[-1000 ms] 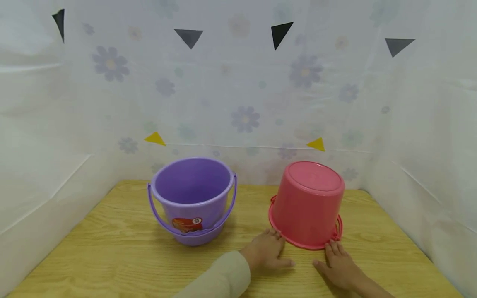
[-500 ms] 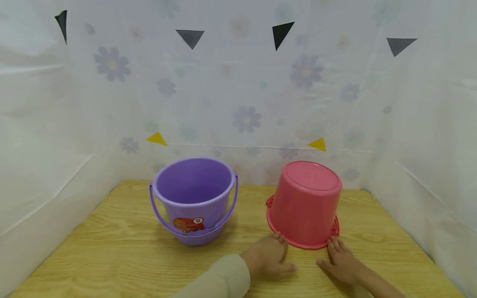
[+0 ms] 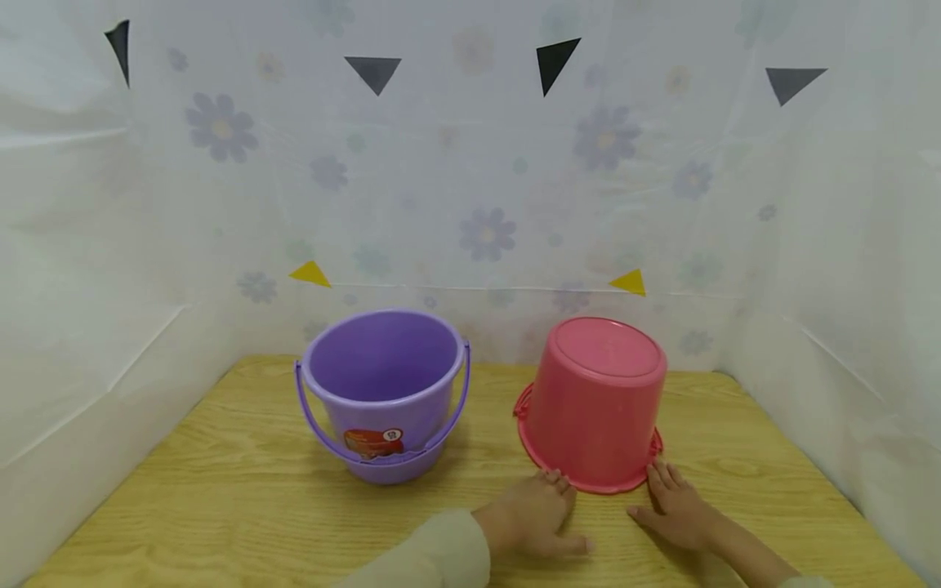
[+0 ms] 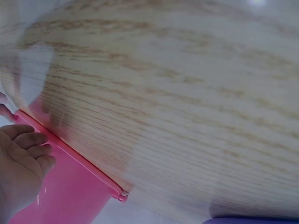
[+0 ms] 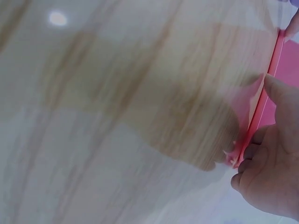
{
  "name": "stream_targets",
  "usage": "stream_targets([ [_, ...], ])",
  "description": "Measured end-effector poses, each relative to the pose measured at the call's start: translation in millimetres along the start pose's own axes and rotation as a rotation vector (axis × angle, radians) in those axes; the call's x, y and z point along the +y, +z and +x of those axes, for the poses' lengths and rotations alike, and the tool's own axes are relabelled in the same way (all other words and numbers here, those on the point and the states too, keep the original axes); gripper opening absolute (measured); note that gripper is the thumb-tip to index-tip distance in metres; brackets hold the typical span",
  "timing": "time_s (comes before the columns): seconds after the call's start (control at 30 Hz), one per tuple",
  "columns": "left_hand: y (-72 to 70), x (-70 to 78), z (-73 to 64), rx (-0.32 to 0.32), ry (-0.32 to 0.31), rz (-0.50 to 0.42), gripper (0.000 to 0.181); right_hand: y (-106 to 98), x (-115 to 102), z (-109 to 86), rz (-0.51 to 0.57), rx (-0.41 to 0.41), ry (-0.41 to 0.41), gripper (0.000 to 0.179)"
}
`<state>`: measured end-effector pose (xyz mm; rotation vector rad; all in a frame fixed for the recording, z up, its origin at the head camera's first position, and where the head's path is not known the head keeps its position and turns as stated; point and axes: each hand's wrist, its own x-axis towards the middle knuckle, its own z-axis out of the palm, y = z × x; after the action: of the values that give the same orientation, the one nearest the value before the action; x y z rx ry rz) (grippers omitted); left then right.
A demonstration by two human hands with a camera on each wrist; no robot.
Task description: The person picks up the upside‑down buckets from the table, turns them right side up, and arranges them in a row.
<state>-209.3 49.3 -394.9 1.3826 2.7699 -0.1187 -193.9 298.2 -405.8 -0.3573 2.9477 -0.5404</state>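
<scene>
A pinkish-red bucket [image 3: 597, 416] stands upside down on the right half of the table, its base upward and its rim on the wood. My left hand [image 3: 535, 516] lies at the rim's near left, fingertips touching it and thumb stretched to the right. At the near right of the rim, my right hand [image 3: 678, 510] touches it with outstretched fingers, the thumb spread apart. In the left wrist view the fingers [image 4: 35, 144] are slightly bent against the rim. Folded along the rim, the bucket's handle shows only in part.
Upright to the left stands a purple bucket [image 3: 390, 408], its handle hanging down in front over a red label. The wooden table [image 3: 220, 506] is enclosed by white flower-print sheeting [image 3: 441, 188] at the back and sides.
The red bucket has shifted a little left and turned on the table, its right handle joint swinging away from me. Both hands stay at the rim; the purple bucket stays put.
</scene>
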Motion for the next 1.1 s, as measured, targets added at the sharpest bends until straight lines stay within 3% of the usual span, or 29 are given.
stream_targets([
  [0.23, 0.9, 3.8, -5.4, -0.002, 0.009, -0.004, 0.075, 1, 3, 4.0, 0.032, -0.028, 0.006, 0.084],
  [0.57, 0.6, 8.1, -13.4, -0.019, 0.017, -0.063, 0.074, 8, 5, 0.3, -0.005, 0.050, -0.044, 0.082],
  [0.77, 0.8, 9.7, -17.9, -0.019, 0.032, -0.072, 0.074, 9, 5, -3.3, 0.004, 0.054, -0.049, 0.082],
  [1.1, 3.3, 12.3, -19.7, 0.011, 0.077, 0.021, 0.072, 12, 5, -9.8, 0.016, 0.055, -0.064, 0.080],
])
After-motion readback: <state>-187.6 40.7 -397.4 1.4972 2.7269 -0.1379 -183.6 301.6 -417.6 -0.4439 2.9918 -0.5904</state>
